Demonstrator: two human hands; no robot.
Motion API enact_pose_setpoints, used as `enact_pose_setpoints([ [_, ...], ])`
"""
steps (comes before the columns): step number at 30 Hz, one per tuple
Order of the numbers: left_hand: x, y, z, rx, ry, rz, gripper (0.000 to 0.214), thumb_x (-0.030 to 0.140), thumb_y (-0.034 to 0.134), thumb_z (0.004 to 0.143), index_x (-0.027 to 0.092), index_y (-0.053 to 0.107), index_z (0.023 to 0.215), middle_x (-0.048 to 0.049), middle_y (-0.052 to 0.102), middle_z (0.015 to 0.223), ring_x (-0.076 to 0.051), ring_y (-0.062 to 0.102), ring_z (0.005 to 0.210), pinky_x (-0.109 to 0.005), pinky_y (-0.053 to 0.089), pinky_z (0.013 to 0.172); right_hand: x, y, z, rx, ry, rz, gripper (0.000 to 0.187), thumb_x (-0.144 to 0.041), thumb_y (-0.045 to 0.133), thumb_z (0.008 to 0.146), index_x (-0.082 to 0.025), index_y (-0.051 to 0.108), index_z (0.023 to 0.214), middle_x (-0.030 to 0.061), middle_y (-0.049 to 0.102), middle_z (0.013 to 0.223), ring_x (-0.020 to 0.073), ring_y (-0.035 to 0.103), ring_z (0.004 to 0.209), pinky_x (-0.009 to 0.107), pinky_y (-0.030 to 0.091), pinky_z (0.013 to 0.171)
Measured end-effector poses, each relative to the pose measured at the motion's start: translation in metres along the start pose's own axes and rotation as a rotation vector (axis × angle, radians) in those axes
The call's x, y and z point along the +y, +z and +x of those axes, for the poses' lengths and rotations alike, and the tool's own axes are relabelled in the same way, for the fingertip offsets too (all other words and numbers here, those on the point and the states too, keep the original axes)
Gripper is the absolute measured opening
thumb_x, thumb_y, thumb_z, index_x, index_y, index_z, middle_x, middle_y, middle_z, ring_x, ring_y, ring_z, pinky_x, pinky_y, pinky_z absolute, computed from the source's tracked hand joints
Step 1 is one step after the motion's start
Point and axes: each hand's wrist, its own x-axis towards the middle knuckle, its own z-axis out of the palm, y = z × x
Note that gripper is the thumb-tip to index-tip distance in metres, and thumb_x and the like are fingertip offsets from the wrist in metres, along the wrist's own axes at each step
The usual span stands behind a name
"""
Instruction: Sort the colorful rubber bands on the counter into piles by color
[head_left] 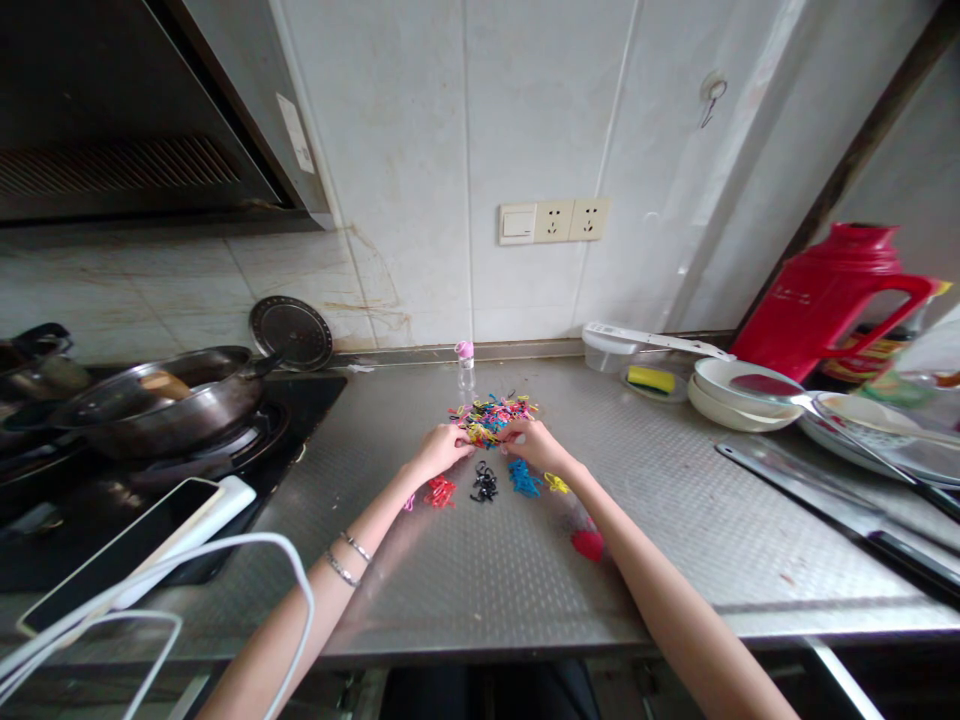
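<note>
Viewing remotely, I note a mixed heap of small coloured bands (493, 412) on the metal bench (465, 590), near its middle. The left hand (444, 450) is at the heap's near left edge and the right hand (529, 447) at its near right edge. The fingers of both are bent inward; I cannot tell whether either set pinches a band. On the near side I record separate groups, left to right: pink bands (409, 502) beside the left forearm, red bands (440, 491), black bands (485, 482), blue bands (523, 478) and yellow bands (556, 483) beside the right wrist. A pink-capped bottle (465, 366) stands upright beyond the heap. Far right, I find a red flask (832, 300).
</note>
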Motion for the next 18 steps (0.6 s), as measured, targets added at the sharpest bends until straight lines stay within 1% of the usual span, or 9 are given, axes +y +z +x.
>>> enact_pose_setpoints([
  [4, -0.004, 0.003, 0.002, 0.015, 0.012, -0.031, 0.025, 0.036, 0.056, 0.074, 0.016, 0.069, 0.076, -0.0057, 0.066, 0.074, -0.015, 0.056, 0.064, -0.023, 0.036, 0.06, 0.001, -0.002, 0.0, 0.011, 0.003, 0.005, 0.017, -0.015, 0.056, 0.066, -0.012, 0.067, 0.078, 0.0042, 0.066, 0.074, 0.0132, 0.058, 0.067, 0.024, 0.046, 0.068],
  [8, -0.01, 0.006, 0.005, 0.042, 0.033, -0.067, 0.024, 0.032, 0.054, 0.075, 0.014, 0.069, 0.075, -0.0066, 0.067, 0.077, -0.016, 0.057, 0.068, -0.024, 0.039, 0.067, -0.002, -0.003, 0.0, 0.002, 0.009, 0.008, 0.016, -0.015, 0.056, 0.066, -0.013, 0.066, 0.079, 0.0032, 0.066, 0.074, 0.0126, 0.058, 0.068, 0.024, 0.046, 0.068],
  [12, -0.016, 0.007, 0.007, 0.074, 0.017, -0.109, 0.023, 0.03, 0.053, 0.075, 0.014, 0.069, 0.078, -0.0066, 0.067, 0.082, -0.016, 0.058, 0.072, -0.025, 0.04, 0.072, -0.007, -0.001, 0.0, -0.078, 0.001, 0.02, 0.017, -0.013, 0.056, 0.065, -0.013, 0.066, 0.078, 0.003, 0.066, 0.072, 0.0124, 0.057, 0.066, 0.023, 0.045, 0.065],
  [18, -0.022, 0.003, 0.009, 0.06, -0.01, -0.159, 0.022, 0.032, 0.056, 0.071, 0.015, 0.069, 0.077, -0.0066, 0.066, 0.083, -0.016, 0.057, 0.073, -0.024, 0.041, 0.07, -0.022, 0.001, -0.003, -0.22, -0.013, 0.116, 0.021, -0.011, 0.054, 0.065, -0.014, 0.066, 0.081, 0.002, 0.067, 0.075, 0.0117, 0.058, 0.068, 0.021, 0.046, 0.065],
])
